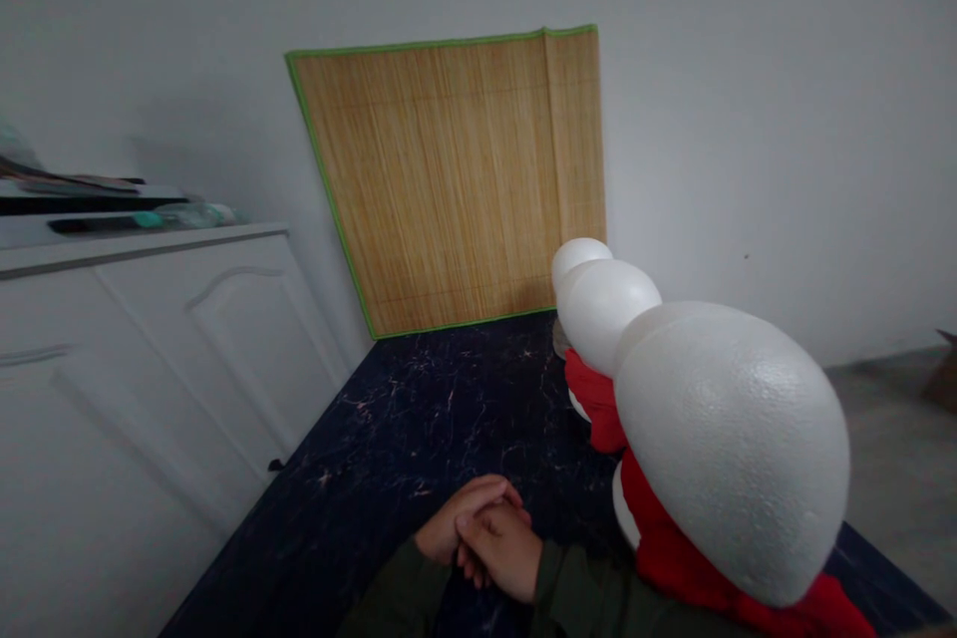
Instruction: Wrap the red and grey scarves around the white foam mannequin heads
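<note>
The nearest white foam form (733, 439) stands on the right side of the dark table (441, 409), with red cloth (662, 543) under it. It lies to the right of both hands, apart from them, and its long axis goes from far left to near right. The right hand (504, 548) is nearer to it; the left hand (468, 510) is farther left. The two hands are folded together; I cannot tell how tightly the fingers close, and no object shows in them.
</note>
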Action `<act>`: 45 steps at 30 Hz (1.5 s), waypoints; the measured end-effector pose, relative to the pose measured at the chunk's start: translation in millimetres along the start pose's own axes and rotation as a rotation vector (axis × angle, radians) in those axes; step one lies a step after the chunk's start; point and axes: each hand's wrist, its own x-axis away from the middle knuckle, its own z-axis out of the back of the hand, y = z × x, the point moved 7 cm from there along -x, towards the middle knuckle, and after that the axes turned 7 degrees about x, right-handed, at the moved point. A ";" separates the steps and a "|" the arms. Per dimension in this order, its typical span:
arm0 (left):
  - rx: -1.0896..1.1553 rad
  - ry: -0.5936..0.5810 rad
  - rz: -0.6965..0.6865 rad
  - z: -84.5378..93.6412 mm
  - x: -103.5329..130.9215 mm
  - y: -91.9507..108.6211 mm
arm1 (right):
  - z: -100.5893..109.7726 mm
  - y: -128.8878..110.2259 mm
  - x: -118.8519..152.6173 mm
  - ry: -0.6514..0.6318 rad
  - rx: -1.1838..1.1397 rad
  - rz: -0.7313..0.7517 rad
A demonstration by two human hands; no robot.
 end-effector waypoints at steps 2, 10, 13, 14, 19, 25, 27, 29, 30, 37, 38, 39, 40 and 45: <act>-0.012 -0.003 -0.014 -2.3 2.2 3.3 | 0.1 -0.9 1.5 -0.001 0.022 0.020; -0.014 0.016 -0.006 -5.6 4.9 6.7 | 1.5 -4.3 5.5 -0.002 0.066 0.030; -0.013 0.009 -0.008 -5.9 4.1 6.7 | 2.8 -4.7 6.1 0.006 0.072 0.007; -0.012 0.004 -0.006 -6.0 3.8 6.3 | 2.8 -3.9 6.1 0.007 0.074 -0.003; -0.020 0.007 -0.012 -4.6 2.8 5.2 | 1.2 -1.2 5.3 0.009 0.095 -0.008; -0.014 0.016 0.008 -4.9 2.7 3.6 | 1.0 1.5 5.1 0.013 0.077 -0.019; -0.010 0.020 0.011 -4.7 2.5 3.1 | 1.1 1.6 5.1 0.013 0.083 -0.011; -0.009 0.021 0.017 -4.1 2.3 2.4 | 1.2 0.8 5.7 0.013 0.094 -0.002; -0.007 0.018 0.020 -4.1 2.3 2.1 | 1.4 0.3 6.0 0.013 0.098 -0.005; -0.012 0.019 0.021 -6.4 4.5 4.9 | 1.8 -3.3 6.7 0.003 0.094 0.001; -0.012 0.025 0.020 -6.9 5.0 5.6 | 1.9 -3.6 6.6 0.003 0.090 0.008; -0.011 0.030 0.016 -7.2 5.4 6.3 | 1.9 -3.9 6.6 0.001 0.086 0.014; -0.013 0.032 0.012 -7.6 5.6 6.9 | 2.0 -4.2 6.8 -0.001 0.086 0.015; -0.011 0.023 0.023 -7.7 4.9 4.8 | 2.0 -4.0 7.3 0.000 0.102 -0.007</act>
